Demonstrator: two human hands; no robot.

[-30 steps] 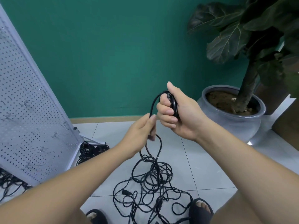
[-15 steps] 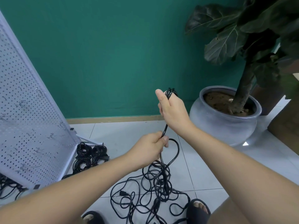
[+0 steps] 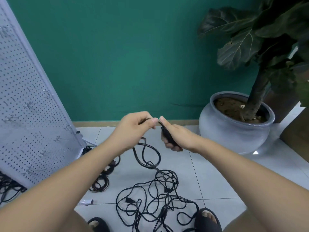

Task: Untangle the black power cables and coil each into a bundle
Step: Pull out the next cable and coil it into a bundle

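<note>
A pegboard panel (image 3: 30, 114) leans at the left, its foot on the tiled floor (image 3: 217, 181), with the wall (image 3: 125, 56) behind everything at the far side. Coiled cable bundles (image 3: 100, 183) lie on the floor just right of the panel's foot, and more cables (image 3: 8, 186) lie beneath its near left end. A tangle of power cables (image 3: 155, 198) lies on the floor at near centre, between two sandalled feet (image 3: 207, 220). Above it, the left hand (image 3: 133, 129) and the right hand (image 3: 177, 136) meet side by side, fingertips touching. A cable strand (image 3: 142, 153) hangs from them down into the tangle. At far right a plant (image 3: 250, 47) stands in a pot (image 3: 234, 131) on the floor.
</note>
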